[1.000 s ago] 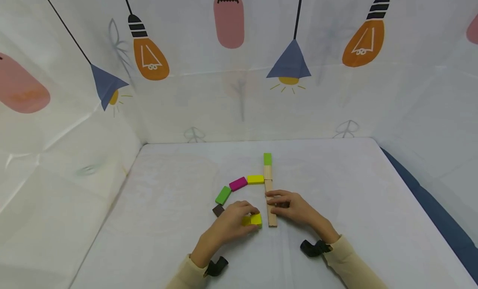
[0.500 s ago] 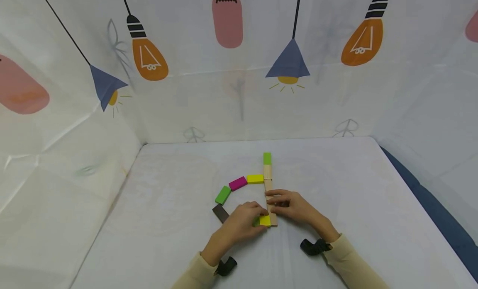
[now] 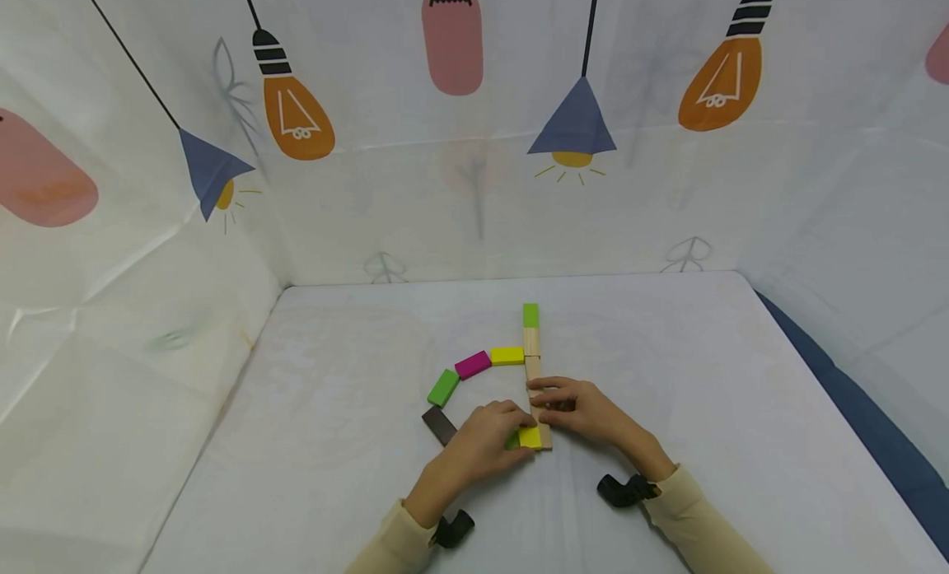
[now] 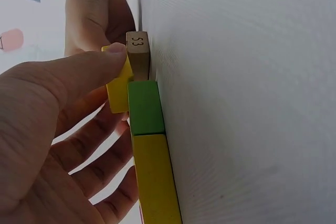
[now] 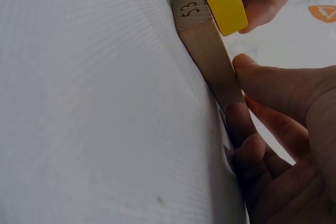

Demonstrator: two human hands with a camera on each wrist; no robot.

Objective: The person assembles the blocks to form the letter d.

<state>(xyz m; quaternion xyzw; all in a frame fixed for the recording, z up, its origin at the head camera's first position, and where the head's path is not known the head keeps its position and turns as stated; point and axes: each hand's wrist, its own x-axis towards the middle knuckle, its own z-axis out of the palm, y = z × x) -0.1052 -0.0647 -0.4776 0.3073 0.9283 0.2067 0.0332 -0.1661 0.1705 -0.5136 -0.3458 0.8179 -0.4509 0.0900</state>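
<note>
My left hand pinches a small yellow block between thumb and fingers. In the left wrist view this block overlaps a green block, which lies end to end with another yellow block. The held block meets the near end of a plain wooden block marked 53, seen in the right wrist view. My right hand holds that wooden block from the right, its fingertips reaching across the top. Part of the block row lies hidden under my left hand.
A curve of dark brown, green, magenta and yellow blocks joins the straight wooden row, which ends in a green block. All lie on a white table before a printed white curtain.
My left hand has moved right with the yellow block, up to the wooden row, uncovering more of the dark brown block. My right hand has stayed in place.
</note>
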